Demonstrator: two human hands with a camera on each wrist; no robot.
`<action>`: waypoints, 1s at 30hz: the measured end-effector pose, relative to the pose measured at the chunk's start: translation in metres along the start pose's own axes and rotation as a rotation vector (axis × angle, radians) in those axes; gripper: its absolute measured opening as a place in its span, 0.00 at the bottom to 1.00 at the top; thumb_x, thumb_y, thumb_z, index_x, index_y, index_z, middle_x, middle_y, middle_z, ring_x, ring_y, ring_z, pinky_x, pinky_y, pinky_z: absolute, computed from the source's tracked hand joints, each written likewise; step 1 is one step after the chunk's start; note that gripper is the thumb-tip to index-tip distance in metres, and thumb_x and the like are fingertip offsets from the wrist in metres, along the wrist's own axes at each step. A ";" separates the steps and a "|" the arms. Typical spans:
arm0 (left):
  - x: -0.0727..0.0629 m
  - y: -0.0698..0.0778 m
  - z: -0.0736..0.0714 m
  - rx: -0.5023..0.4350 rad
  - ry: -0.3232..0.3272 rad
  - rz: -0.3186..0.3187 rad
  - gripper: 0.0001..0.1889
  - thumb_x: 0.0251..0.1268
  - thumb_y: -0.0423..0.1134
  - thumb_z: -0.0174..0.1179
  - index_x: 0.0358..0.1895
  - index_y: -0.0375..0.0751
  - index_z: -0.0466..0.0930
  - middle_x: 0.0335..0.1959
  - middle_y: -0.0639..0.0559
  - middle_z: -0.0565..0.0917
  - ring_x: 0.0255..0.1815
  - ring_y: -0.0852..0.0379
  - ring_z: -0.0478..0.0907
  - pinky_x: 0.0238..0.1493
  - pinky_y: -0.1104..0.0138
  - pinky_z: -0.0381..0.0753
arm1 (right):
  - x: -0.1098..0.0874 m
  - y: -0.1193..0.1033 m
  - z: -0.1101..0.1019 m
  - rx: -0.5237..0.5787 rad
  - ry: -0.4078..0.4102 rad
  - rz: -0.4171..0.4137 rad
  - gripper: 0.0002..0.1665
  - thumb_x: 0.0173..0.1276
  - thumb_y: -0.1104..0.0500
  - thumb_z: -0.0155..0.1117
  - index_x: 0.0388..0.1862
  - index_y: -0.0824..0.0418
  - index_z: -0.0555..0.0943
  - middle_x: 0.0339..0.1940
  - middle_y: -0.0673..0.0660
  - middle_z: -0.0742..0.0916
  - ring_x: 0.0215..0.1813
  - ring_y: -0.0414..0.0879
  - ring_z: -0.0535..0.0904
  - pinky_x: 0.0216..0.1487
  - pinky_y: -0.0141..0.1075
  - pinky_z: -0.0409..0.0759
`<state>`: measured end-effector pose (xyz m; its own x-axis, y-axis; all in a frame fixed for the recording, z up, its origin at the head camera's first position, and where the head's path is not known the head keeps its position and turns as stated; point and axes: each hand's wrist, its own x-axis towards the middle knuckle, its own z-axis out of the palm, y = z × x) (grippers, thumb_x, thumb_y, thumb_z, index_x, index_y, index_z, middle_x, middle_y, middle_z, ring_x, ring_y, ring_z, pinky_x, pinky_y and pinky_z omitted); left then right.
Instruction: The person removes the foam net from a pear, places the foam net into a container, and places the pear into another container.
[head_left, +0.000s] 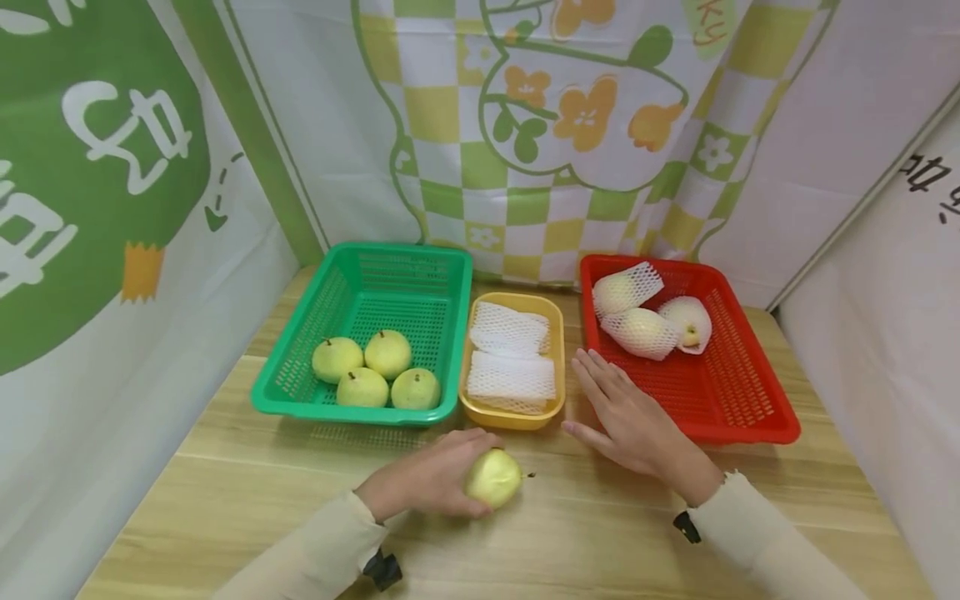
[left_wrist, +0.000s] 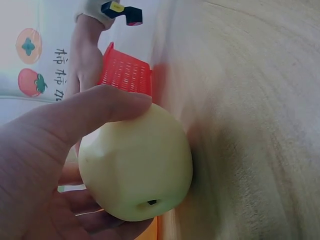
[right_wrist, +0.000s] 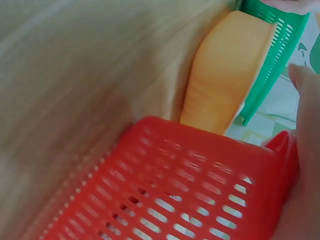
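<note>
My left hand (head_left: 438, 475) grips a pale yellow-green pear (head_left: 498, 480) low over the table, its stem pointing right. In the left wrist view the thumb lies along the top of the pear (left_wrist: 140, 160) and the fingers curl beneath. My right hand (head_left: 633, 421), fingers straight and holding nothing, hovers by the near left corner of the red basket (head_left: 750, 435); whether it touches the rim I cannot tell. Three pears in white foam nets (head_left: 647, 332) lie in that basket. White foam net sleeves (head_left: 512, 375) are stacked in the yellow basket (head_left: 557, 367) between the hands.
A green basket (head_left: 300, 404) at the left holds several bare pears (head_left: 363, 388) near its front. All the baskets stand on a wood-grain table (head_left: 247, 492). Printed cloth walls (head_left: 480, 200) enclose its back and sides.
</note>
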<state>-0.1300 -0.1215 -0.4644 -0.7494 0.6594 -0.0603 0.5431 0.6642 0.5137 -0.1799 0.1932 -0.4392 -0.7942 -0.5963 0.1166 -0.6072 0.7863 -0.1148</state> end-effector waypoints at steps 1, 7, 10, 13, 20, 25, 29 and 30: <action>0.000 0.000 0.000 -0.001 0.003 0.001 0.42 0.52 0.52 0.79 0.71 0.39 0.75 0.60 0.49 0.83 0.61 0.49 0.80 0.58 0.56 0.85 | 0.000 0.000 0.002 -0.013 0.007 0.004 0.55 0.78 0.35 0.60 0.87 0.65 0.52 0.89 0.65 0.58 0.88 0.62 0.53 0.85 0.59 0.59; 0.000 0.001 0.001 -0.016 0.012 0.003 0.42 0.52 0.51 0.79 0.71 0.40 0.75 0.62 0.49 0.83 0.62 0.49 0.80 0.58 0.57 0.85 | -0.001 -0.001 0.008 -0.091 0.045 0.012 0.55 0.77 0.35 0.61 0.86 0.67 0.54 0.88 0.65 0.58 0.88 0.61 0.54 0.85 0.56 0.62; -0.002 0.002 0.000 -0.021 0.019 0.018 0.41 0.52 0.49 0.80 0.70 0.40 0.75 0.61 0.49 0.83 0.60 0.50 0.81 0.57 0.58 0.86 | -0.002 -0.002 0.010 -0.109 0.059 0.007 0.54 0.77 0.35 0.61 0.86 0.67 0.55 0.88 0.66 0.59 0.88 0.61 0.56 0.84 0.56 0.63; -0.006 0.007 -0.007 -0.037 0.041 0.051 0.41 0.50 0.48 0.81 0.69 0.41 0.76 0.60 0.51 0.84 0.59 0.53 0.81 0.57 0.61 0.85 | -0.001 -0.003 0.011 -0.120 0.076 0.000 0.54 0.77 0.35 0.61 0.85 0.68 0.56 0.88 0.66 0.60 0.88 0.61 0.57 0.84 0.55 0.64; -0.020 0.020 -0.052 -0.090 0.149 0.129 0.43 0.50 0.49 0.82 0.73 0.48 0.74 0.64 0.53 0.83 0.61 0.55 0.81 0.57 0.61 0.85 | 0.000 -0.004 0.013 -0.108 0.088 -0.007 0.54 0.76 0.36 0.62 0.85 0.68 0.57 0.87 0.66 0.62 0.87 0.61 0.57 0.83 0.56 0.65; -0.017 0.015 -0.096 -0.074 0.272 0.142 0.42 0.50 0.49 0.82 0.71 0.45 0.76 0.63 0.48 0.80 0.55 0.53 0.81 0.46 0.67 0.86 | 0.000 -0.004 0.013 -0.108 0.084 0.001 0.54 0.77 0.35 0.61 0.85 0.68 0.57 0.87 0.66 0.62 0.87 0.61 0.57 0.84 0.56 0.64; -0.008 0.001 -0.133 -0.051 0.313 0.069 0.38 0.49 0.47 0.83 0.66 0.44 0.79 0.61 0.47 0.80 0.51 0.51 0.80 0.42 0.65 0.86 | 0.000 -0.004 0.012 -0.106 0.077 0.005 0.54 0.76 0.35 0.61 0.85 0.68 0.57 0.88 0.66 0.61 0.88 0.61 0.57 0.84 0.56 0.63; -0.005 -0.004 -0.141 -0.045 0.315 0.047 0.38 0.49 0.47 0.83 0.65 0.44 0.79 0.61 0.47 0.80 0.51 0.51 0.80 0.42 0.64 0.86 | 0.000 -0.004 0.012 -0.104 0.075 0.006 0.54 0.77 0.35 0.61 0.85 0.68 0.57 0.88 0.66 0.61 0.88 0.61 0.57 0.84 0.56 0.63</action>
<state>-0.1818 -0.1766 -0.3453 -0.8079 0.5431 0.2288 0.5681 0.6144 0.5475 -0.1777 0.1883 -0.4504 -0.7914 -0.5810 0.1899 -0.5938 0.8045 -0.0129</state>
